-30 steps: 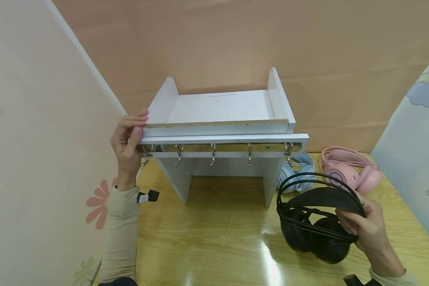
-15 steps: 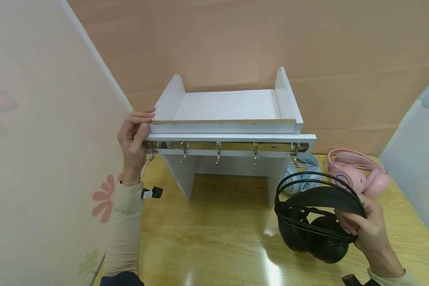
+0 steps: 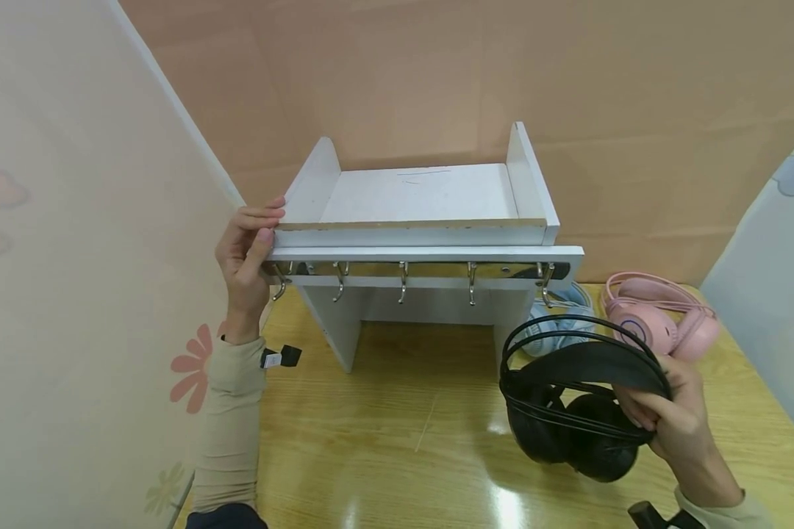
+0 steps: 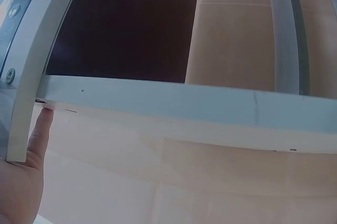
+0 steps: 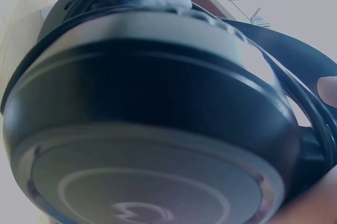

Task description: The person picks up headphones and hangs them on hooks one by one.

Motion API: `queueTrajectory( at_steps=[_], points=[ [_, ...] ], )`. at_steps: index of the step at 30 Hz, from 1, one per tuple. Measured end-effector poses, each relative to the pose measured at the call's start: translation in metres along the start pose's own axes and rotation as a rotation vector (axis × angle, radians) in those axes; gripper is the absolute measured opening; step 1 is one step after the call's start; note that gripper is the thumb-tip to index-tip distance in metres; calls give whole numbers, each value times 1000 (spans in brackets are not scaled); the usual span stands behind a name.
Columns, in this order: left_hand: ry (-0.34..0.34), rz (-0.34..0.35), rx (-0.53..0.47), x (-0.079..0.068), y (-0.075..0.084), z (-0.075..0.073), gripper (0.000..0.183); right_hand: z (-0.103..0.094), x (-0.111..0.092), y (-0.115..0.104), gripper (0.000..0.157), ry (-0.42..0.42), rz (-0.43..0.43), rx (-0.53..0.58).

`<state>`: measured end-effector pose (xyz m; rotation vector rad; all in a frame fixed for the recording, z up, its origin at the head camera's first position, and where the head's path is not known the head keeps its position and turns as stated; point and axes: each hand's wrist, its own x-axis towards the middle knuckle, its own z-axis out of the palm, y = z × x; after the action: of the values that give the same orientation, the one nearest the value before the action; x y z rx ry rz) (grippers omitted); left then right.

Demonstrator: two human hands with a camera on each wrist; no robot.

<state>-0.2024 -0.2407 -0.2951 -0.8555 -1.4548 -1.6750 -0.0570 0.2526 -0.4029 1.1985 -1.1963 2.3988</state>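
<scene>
In the head view my right hand (image 3: 671,419) grips a pair of black headphones (image 3: 589,364) by one side of the headband, thumb pressed on the inner strap. The ear cups hang downward over the floor, right of the white shelf (image 3: 410,236). One large ear cup (image 5: 147,87) fills the right wrist view. My left hand (image 3: 246,261) holds the shelf's left front corner, thumb in front and fingers along the side. Along the shelf's front runs a metal rail with several hooks (image 3: 403,282). A fingertip (image 4: 43,121) touches the shelf's edge in the left wrist view.
Pink headphones (image 3: 662,319) lie on the wooden floor (image 3: 397,441) at the right, beside light blue headphones (image 3: 559,330) partly hidden behind the black pair. A pale wall (image 3: 86,257) stands close on the left, and a brown paper-covered wall (image 3: 397,73) rises behind the shelf.
The view has shifted a little, moving the shelf slightly right in the picture. The right hand and black headphones have moved slightly left, nearer the shelf. The left hand keeps its hold.
</scene>
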Motion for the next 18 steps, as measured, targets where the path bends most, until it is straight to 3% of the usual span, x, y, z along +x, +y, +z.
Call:
queueTrajectory(
  at_steps=[18],
  points=[
    [7, -3, 7, 3, -1, -1, 22, 11, 9, 7, 34, -32, -18, -16]
  ],
)
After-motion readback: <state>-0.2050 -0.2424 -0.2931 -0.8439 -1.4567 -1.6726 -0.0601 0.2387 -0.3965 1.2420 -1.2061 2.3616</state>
